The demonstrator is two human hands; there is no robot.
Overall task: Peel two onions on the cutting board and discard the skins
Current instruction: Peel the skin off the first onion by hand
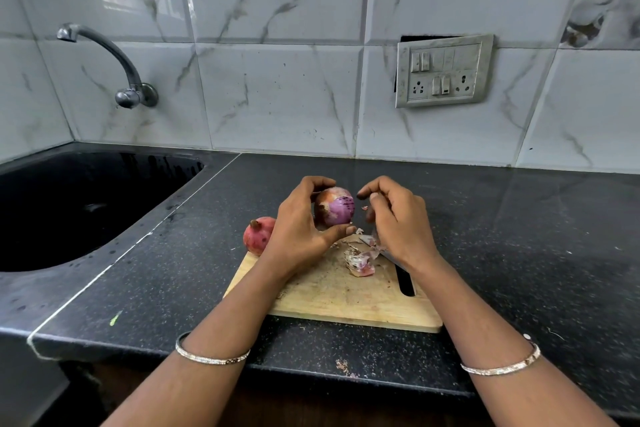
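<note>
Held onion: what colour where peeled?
The onion is purple, brown skin on one side; head view.

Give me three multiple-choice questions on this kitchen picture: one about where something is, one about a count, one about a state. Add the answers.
1. Where does the loose pile of papery onion skins lie?
A. in the sink
B. on the pale wooden cutting board
C. on the floor

2. How many whole onions are in view?
A. one
B. three
C. two

3. What state is the round purple onion in, the one gripped by the left hand?
A. partly peeled
B. sliced in half
C. untouched

Answers:
1 B: the skins rest on the board beside the black-handled knife.
2 C: one onion is held, and an unpeeled reddish onion sits at the board's far left corner.
3 A: glossy purple flesh shows on one side and brown skin still covers the other.
</note>
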